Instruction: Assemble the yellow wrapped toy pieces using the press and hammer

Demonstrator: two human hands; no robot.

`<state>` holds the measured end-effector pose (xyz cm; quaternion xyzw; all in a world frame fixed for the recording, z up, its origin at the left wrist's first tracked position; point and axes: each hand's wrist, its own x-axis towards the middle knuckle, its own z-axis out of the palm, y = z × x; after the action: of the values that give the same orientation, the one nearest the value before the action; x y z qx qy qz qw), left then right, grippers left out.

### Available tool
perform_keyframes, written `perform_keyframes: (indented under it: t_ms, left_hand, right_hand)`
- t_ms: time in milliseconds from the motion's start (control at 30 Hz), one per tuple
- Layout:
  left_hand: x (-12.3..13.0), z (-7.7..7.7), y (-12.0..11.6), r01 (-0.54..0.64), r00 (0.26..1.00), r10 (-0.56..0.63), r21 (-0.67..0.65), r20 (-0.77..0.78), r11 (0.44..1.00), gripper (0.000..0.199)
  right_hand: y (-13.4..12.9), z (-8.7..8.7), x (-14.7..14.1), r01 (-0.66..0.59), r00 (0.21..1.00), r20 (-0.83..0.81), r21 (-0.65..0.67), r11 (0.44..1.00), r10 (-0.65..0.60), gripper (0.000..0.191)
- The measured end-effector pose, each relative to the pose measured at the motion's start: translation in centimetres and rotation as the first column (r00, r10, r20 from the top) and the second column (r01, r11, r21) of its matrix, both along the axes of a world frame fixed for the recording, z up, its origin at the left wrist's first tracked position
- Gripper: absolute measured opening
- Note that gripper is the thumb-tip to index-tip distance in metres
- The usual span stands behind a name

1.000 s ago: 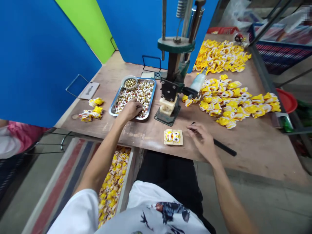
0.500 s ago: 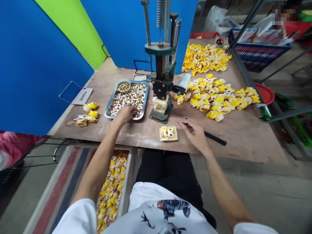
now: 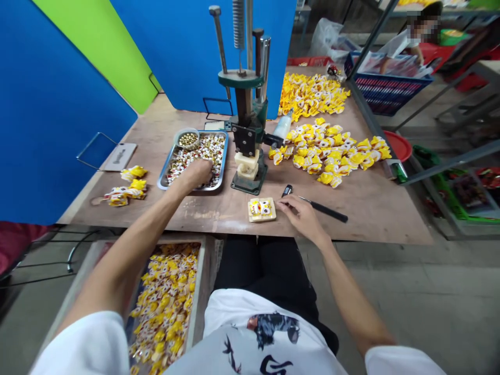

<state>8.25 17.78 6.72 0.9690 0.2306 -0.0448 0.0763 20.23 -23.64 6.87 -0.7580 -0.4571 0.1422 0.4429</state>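
My left hand (image 3: 200, 173) reaches into the metal tray (image 3: 224, 156) of small white, red and gold pieces (image 3: 183, 162). Its fingers are curled down among them, and the tips are hidden. My right hand (image 3: 300, 212) rests near the table's front, fingers loosely stretched, its fingertips at the right edge of a cream block (image 3: 269, 218). Yellow-and-white plastic figure parts (image 3: 261, 208) with printed eyes lie in that block. Beyond the right hand are a black-handled tool (image 3: 326, 210) and a small dark object (image 3: 287, 190).
A green hand press (image 3: 250, 140) stands behind the block. Yellow figure parts lie in heaps (image 3: 339, 148) at right, with several (image 3: 127, 192) at left. A bowl of gold beads (image 3: 188, 139) sits in the tray. Below is a full bin (image 3: 167, 302). Another person (image 3: 406, 44) sits behind a basket (image 3: 385, 86).
My left hand has pushed further into the pieces in the tray. My right hand has come closer to the cream block, uncovering the small dark object. The view has shifted slightly right.
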Motion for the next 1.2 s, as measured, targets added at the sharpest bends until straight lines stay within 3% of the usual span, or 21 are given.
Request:
perform_keyframes:
  t_ms: [67, 100, 133, 167, 200, 233, 300, 333, 367, 400, 467, 633, 733, 900, 1033, 1200]
  left_hand:
    - [-0.9, 0.6, -1.7, -0.143, 0.926, 0.197, -0.184, 0.323, 0.972, 0.012]
    - [-1.4, 0.8, -3.4, -0.185, 0.813, 0.338, -0.339, 0.475, 0.922, 0.009]
    - [-1.8, 1.0, -5.5, -0.182, 0.666, 0.49, -0.515, 0.562, 0.837, 0.009]
    - [-2.0, 1.2, -8.1, -0.127, 0.531, 0.635, -0.688, 0.561, 0.715, 0.011]
    - [-2.2, 1.2, -10.8, -0.034, 0.444, 0.754, -0.832, 0.485, 0.554, 0.016]
    - [-2.2, 1.2, -13.6, 0.066, 0.43, 0.829, -0.928, 0.358, 0.367, 0.021]
    - [-1.8, 1.0, -18.5, 0.207, 0.445, 0.891, -0.978, 0.094, -0.001, 0.028]
    - [-1.6, 0.8, -20.3, 0.247, 0.457, 0.889, -0.958, -0.015, -0.143, 0.029]
    - [-1.4, 0.6, -21.6, 0.273, 0.456, 0.884, -0.931, -0.098, -0.244, 0.029]
    - [-1.2, 0.4, -22.5, 0.285, 0.451, 0.879, -0.908, -0.156, -0.307, 0.03]
    - [-1.0, 0.1, -23.2, 0.271, 0.436, 0.878, -0.902, -0.196, -0.336, 0.03]
    - [-1.0, -0.7, -23.1, 0.168, 0.403, 0.907, -0.965, -0.119, -0.201, 0.031]
    - [-1.2, -0.9, -23.0, 0.152, 0.435, 0.893, -0.968, -0.115, -0.199, 0.03]
    - [-2.0, -0.8, -20.9, 0.071, 0.614, 0.779, -0.974, -0.126, -0.214, 0.03]
    - [-2.2, -0.6, -18.2, -0.065, 0.768, 0.6, -0.959, -0.225, -0.276, 0.024]
    - [-1.3, -0.6, -16.4, -0.153, 0.838, 0.463, -0.939, -0.288, -0.308, 0.021]
  right_hand:
    - [0.8, 0.7, 0.3, 0.05, 0.999, -0.005, 0.052, 0.997, -0.05, 0.026]
    - [1.6, 1.1, 0.3, 0.076, 0.997, -0.01, 0.088, 0.993, -0.076, 0.026]
    - [2.6, 1.6, 0.3, 0.093, 0.996, -0.018, 0.129, 0.987, -0.091, 0.026]
    - [3.8, 2.0, 0.3, 0.093, 0.996, -0.025, 0.171, 0.981, -0.09, 0.026]
    - [5.1, 2.4, 0.2, 0.071, 0.997, -0.025, 0.205, 0.976, -0.067, 0.027]
    - [6.5, 2.6, 0.1, 0.03, 1.0, -0.017, 0.225, 0.974, -0.026, 0.029]
    - [8.6, 2.6, 0.0, -0.054, 0.999, 0.016, 0.221, 0.974, 0.052, 0.028]
    - [9.3, 2.4, 0.1, -0.081, 0.997, 0.031, 0.197, 0.977, 0.076, 0.025]
    - [9.6, 2.1, 0.2, -0.093, 0.995, 0.037, 0.165, 0.982, 0.088, 0.023]
    - [9.7, 1.9, 0.3, -0.095, 0.995, 0.029, 0.131, 0.987, 0.092, 0.023]
    - [9.3, 1.5, 0.6, -0.104, 0.994, -0.023, 0.078, 0.991, 0.106, 0.024]
    - [8.1, 0.7, 0.0, -0.103, 0.981, -0.159, 0.054, 0.993, 0.111, 0.025]
    - [8.3, 0.0, -0.4, -0.037, 0.977, -0.206, 0.063, 0.997, 0.049, 0.022]
    - [8.4, -1.1, 1.2, -0.14, 0.917, -0.373, 0.036, 0.989, 0.144, 0.03]
    - [8.4, -1.4, 3.1, -0.255, 0.862, -0.449, 0.019, 0.967, 0.236, 0.039]
    - [9.0, -2.3, 3.5, -0.282, 0.832, -0.494, 0.013, 0.959, 0.252, 0.045]
